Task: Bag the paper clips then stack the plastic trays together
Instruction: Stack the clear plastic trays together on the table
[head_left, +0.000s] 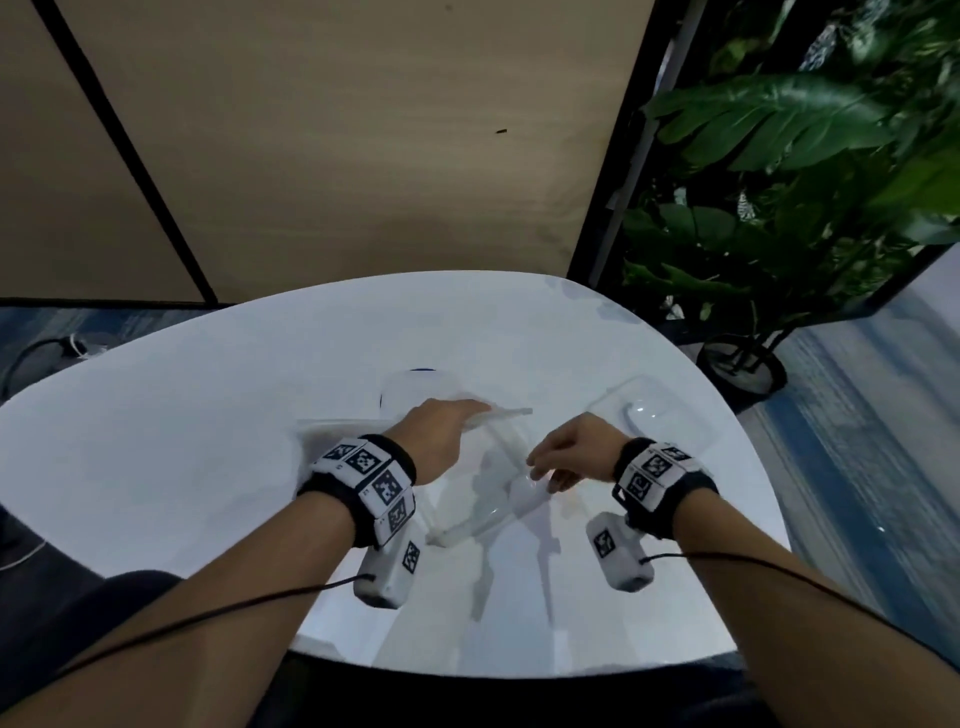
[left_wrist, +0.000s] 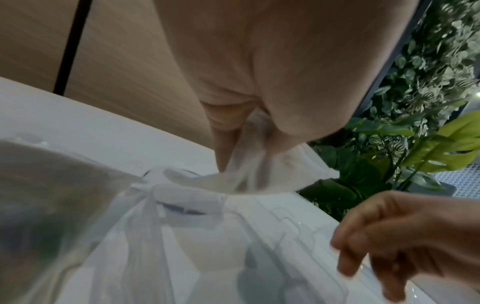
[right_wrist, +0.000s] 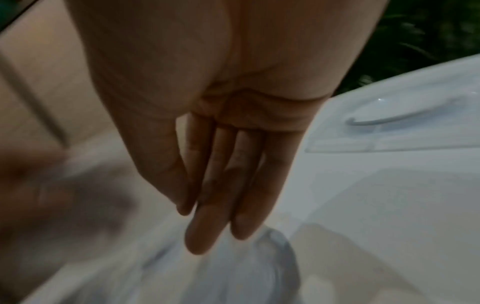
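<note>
1. Your left hand (head_left: 441, 436) reached over the middle of the white counter (head_left: 182, 415); its grip was pinched on the clear plastic bag (left_wrist: 249, 164), thumb and fingers clamped on the film near its rim.
2. Your right hand (head_left: 571, 454) hovered just right of the bag, its fingers (right_wrist: 221, 195) straight and together, the grip holding nothing.
3. The bag hung from your left hand above a clear plastic tray (head_left: 478, 499) that lay at the counter's centre, between your two hands.
4. A second clear tray (head_left: 670, 415) lay on the right side of the counter, apart from the first.
5. Paper clips were too blurred to find in any view.
6. A leafy plant (head_left: 779, 182) stood beyond the counter's far right edge.
</note>
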